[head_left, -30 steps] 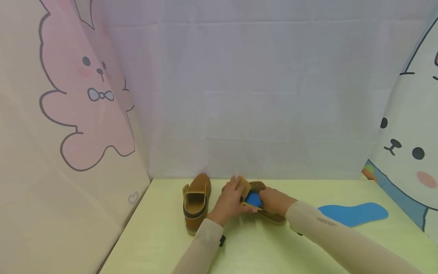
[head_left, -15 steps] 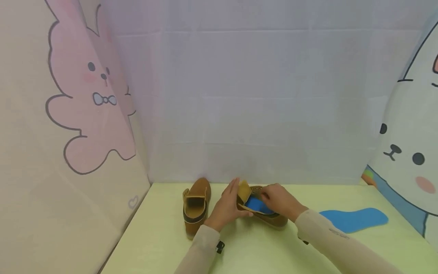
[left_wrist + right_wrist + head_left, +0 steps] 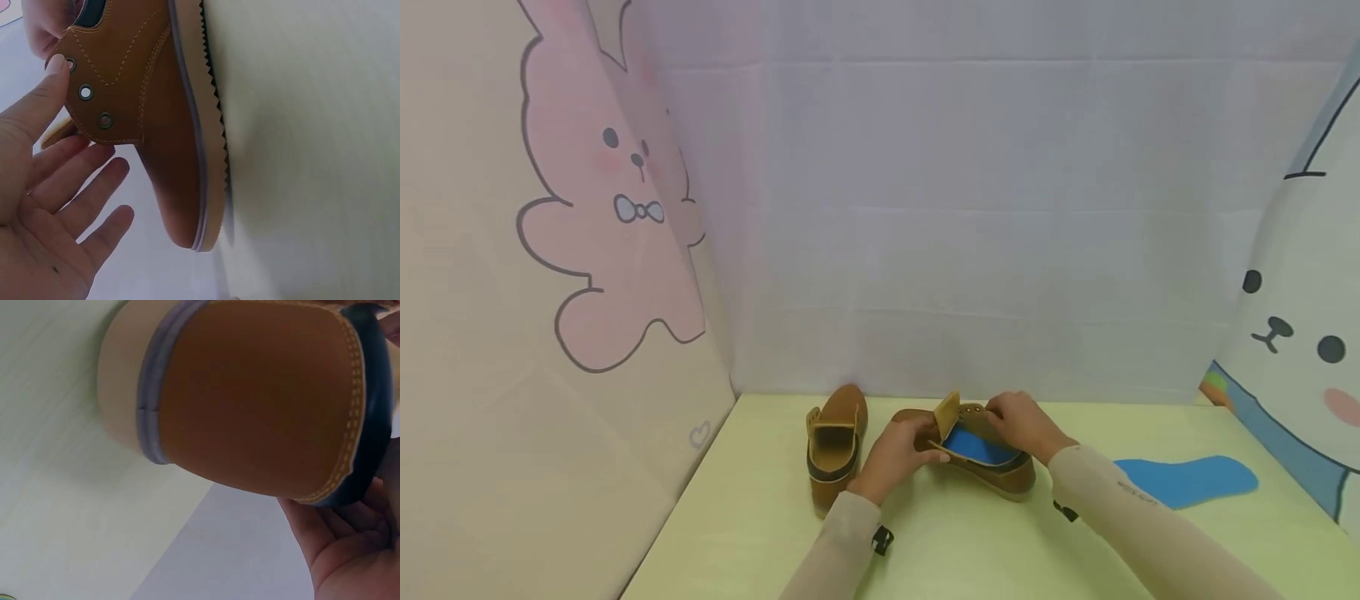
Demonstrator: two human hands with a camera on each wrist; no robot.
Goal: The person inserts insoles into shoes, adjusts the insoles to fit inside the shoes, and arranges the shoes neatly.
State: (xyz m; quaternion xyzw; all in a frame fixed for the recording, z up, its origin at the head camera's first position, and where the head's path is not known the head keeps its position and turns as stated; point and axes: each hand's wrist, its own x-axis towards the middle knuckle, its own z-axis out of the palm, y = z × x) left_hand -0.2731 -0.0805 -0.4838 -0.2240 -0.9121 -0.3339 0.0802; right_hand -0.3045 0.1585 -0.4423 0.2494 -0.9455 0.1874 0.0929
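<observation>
A brown leather shoe point(image 3: 1000, 479) lies at a slant on the table, with its toe toward the back left. Inside it shows a blue insole point(image 3: 977, 447), and its tan tongue point(image 3: 947, 412) stands up. My left hand point(image 3: 895, 454) rests at the front of the shoe. The left wrist view shows its thumb touching the eyelet flap point(image 3: 109, 69), with the other fingers fairly straight and spread. My right hand point(image 3: 1021, 423) grips the shoe's far side near the collar; its fingers point(image 3: 306, 525) are curled and partly hidden behind the heel.
A matching brown shoe point(image 3: 835, 450) stands at the left, toe to the back. Another blue insole point(image 3: 1195, 481) lies flat at the right, partly behind the right sleeve. The pale yellow table point(image 3: 970, 550) ends at a white cloth backdrop point(image 3: 962, 250).
My right hand has come out of the shoe opening to its far edge, uncovering more of the insole. My left hand has lowered from beside the tongue to the front of the shoe.
</observation>
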